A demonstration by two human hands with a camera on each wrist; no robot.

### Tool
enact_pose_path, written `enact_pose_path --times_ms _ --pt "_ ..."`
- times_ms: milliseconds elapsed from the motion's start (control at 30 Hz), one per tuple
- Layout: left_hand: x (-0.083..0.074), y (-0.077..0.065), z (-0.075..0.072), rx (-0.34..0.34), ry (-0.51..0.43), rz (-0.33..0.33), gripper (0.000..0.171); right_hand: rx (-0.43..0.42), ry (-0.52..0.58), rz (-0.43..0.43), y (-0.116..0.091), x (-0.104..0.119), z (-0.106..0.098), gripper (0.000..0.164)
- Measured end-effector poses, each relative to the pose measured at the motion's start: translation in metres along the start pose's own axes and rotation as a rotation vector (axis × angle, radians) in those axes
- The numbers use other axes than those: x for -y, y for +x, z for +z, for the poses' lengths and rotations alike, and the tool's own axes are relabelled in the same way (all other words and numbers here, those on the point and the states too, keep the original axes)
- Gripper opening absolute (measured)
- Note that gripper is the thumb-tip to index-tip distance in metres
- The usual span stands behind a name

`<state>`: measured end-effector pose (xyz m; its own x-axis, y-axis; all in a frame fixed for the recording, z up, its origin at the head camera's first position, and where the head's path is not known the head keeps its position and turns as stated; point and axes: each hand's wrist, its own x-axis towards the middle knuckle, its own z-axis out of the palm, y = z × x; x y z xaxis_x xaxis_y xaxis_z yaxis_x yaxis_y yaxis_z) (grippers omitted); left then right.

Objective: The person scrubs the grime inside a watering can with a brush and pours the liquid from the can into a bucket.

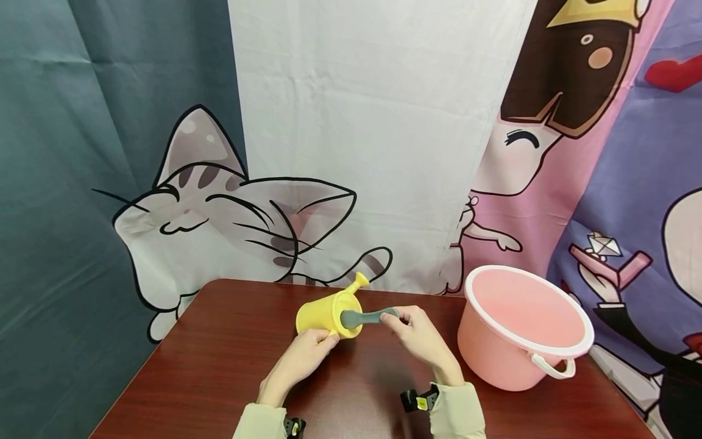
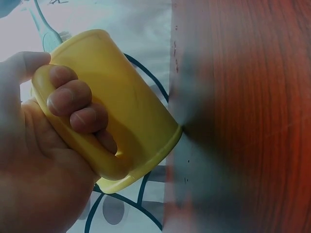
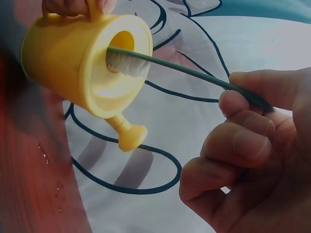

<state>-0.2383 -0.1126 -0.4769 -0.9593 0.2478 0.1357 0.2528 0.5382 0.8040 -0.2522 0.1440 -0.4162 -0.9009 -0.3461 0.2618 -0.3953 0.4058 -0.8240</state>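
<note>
A yellow toy watering can (image 1: 318, 314) is tipped on its side above the brown table, its opening turned to the right and its spout pointing up and away. My left hand (image 1: 307, 356) grips it by the handle, fingers curled through the loop, as the left wrist view shows on the watering can (image 2: 116, 97). With thumb and fingertips my right hand (image 1: 419, 335) pinches the end of a grey-green brush (image 1: 373, 317). In the right wrist view the white bristles of the brush (image 3: 127, 65) are at the can's opening, partly inside it.
A pink bucket (image 1: 493, 347) with a white rim and handle stands on the table (image 1: 219, 366) at the right. Behind the table hangs a cartoon-printed cloth (image 1: 373, 122). Small water drops (image 3: 59, 187) show near the table edge in the right wrist view.
</note>
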Motion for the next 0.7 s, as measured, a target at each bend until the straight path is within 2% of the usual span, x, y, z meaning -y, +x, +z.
enact_pose_path --times_ms 233,400,500,633,700 --pt "-0.001 0.0 0.0 -0.001 -0.009 0.0 0.045 0.01 0.078 0.06 -0.001 -0.002 -0.004 0.037" --pt "0.0 0.0 0.0 0.0 0.0 0.003 0.044 0.046 0.125 0.056 -0.007 0.018 -0.011 0.036" --pt "0.0 0.0 0.0 0.002 -0.002 0.003 0.044 0.045 0.134 0.045 -0.007 0.016 -0.012 0.036" --pt "0.0 0.0 0.0 0.004 -0.007 -0.002 0.044 0.025 0.122 0.039 -0.003 -0.003 -0.012 0.039" --pt "-0.001 0.0 0.0 0.002 -0.007 -0.001 0.044 0.022 0.119 0.028 -0.003 -0.003 -0.013 0.04"
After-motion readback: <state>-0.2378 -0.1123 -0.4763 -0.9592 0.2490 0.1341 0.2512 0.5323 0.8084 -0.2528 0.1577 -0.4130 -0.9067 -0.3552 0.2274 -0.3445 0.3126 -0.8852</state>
